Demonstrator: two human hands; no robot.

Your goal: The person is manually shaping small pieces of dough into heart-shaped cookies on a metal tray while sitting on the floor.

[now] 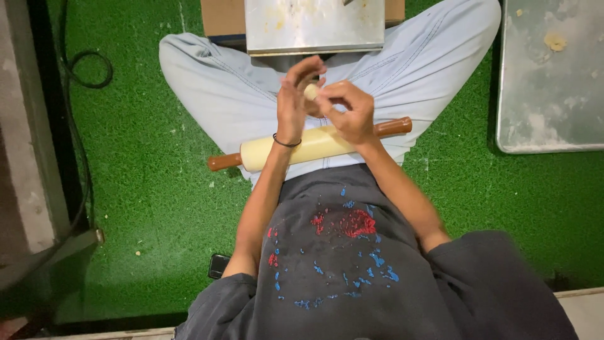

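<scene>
So from up here the biggest thing in view is the green turf mat [151,189] covering the floor, and I'm sitting cross-legged on it in pale jeans [220,94] and a dark grey shirt [340,264] with red and blue print. Off to the right edge there's a big metal tray [547,107] lying flat, dusted with flour and carrying one little scrap of dough near its top. Straight ahead, just past my knees, a second metal sheet [314,25] sits on top of a cardboard box [217,16], with some yellowish smears on it.

Across my lap lies the rolling pin [308,146], cream barrel with brown handles, tilted so the right handle sits higher. Nobody's gripping it; my wrists just pass over it.

Now the small stuff. Both hands are raised together above the pin. My left hand [292,104] has a thin black band at the wrist and its fingers are stretched up and slightly cupped. My right hand [352,110] is curled in against it. Pinched between them is a small pale dough ball [311,92], with fingertips from both sides closed on it.

Progress-wise, my read: the dough piece looks like it's only being shaped, it's a lump and not flat. The pin is untouched, the metal sheet ahead has nothing rolled out on it. So I'd call it early, with the rolling all left to do.
</scene>
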